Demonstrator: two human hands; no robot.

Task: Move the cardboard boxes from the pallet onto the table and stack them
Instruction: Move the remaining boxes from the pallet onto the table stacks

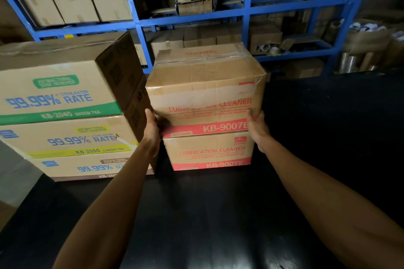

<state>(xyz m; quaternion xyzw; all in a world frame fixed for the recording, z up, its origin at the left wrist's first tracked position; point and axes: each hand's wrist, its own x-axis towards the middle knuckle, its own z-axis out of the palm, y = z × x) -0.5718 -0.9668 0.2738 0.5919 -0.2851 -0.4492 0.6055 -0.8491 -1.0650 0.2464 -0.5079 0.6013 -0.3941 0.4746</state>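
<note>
My left hand and right hand clamp the upper Lubrication Cleaner box between them | it sits on the lower Lubrication Cleaner box on the black table | both boxes taped shut | three-box stack just left of my left fingers

A warehouse or stockroom. Blue steel shelving fills the back wall, loaded with plain brown cartons. In front of the shelving stands a dark table carrying printed shipping boxes of cleaning products. Rolls of packing tape sit on a lower shelf.
</note>
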